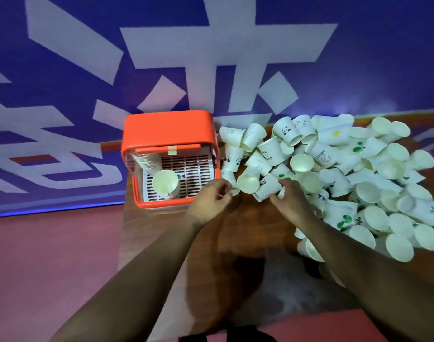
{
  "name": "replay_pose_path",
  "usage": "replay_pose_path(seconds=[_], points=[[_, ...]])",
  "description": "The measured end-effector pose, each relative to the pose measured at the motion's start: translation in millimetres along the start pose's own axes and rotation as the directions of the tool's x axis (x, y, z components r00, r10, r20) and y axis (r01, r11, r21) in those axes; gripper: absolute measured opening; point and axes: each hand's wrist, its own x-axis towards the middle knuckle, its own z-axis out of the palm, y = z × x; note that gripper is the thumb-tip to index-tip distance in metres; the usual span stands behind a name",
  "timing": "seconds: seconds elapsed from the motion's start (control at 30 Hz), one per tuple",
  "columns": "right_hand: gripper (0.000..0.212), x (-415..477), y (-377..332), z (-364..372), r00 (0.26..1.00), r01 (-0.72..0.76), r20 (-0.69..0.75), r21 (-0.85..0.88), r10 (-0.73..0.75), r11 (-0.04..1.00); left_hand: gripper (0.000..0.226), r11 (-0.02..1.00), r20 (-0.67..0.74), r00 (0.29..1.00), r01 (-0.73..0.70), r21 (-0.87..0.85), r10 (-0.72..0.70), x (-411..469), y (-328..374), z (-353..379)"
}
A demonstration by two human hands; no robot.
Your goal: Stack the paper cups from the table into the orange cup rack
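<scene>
A long brown wooden table carries everything, with the big loose heap of white paper cups spread over its right half: far more than fifty, too tumbled and overlapped to count exactly, some printed with pandas or green marks. One orange plastic cup rack with a slatted white floor stands at the table's left end, just beside the heap. Inside it are two stacks: one nested stack of cups standing mouth-up at the front, and a second nested stack lying tilted against the left wall; how many cups each holds cannot be told.

The step in hand seems to be picking, with most of the task still ahead. The right hand is curled at the near edge of the heap, fingers closing on a printed cup; whether it truly grips is unclear. The left hand hovers between rack and heap, fingers half bent, seemingly pinching a small white rim.

Next calls for freeing one cup, turning it mouth-up, and seating it straight into the front stack.
</scene>
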Motion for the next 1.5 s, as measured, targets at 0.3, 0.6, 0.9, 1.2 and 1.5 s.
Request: replay_pose_path(seconds=[0.3,0.6,0.9,1.2,1.5], points=[[0.054,57.2,21.6,8.1,0.998,-0.038,0.044,-0.046,0.04,0.998,0.055,0.932,0.006,0.973,0.219,0.289,-0.231,81.0,10.8,57.7],[0.037,79.6,44.5,28.0,0.991,-0.084,0.106,-0.014,0.085,0.996,0.031,0.867,0.0,0.959,0.257,0.426,-0.284,108.6,-4.0,76.0],[0.014,60.7,36.8,18.5,0.999,0.052,-0.002,0.21,-0.053,0.976,0.006,0.946,-0.099,0.972,0.232,0.229,-0.214,87.2,2.4,60.0],[0.003,12.7,0.8,-28.8,0.992,0.091,-0.115,0.402,-0.049,0.911,0.013,0.948,-0.091,0.948,0.294,-0.124,-0.306,18.0,16.5,-6.0],[0.015,-16.4,-99.8,-4.9,0.962,0.27,-0.09,0.453,-0.257,0.85,0.013,0.833,-0.297,0.815,0.355,-0.423,-0.498,-54.1,-5.3,-103.8]])
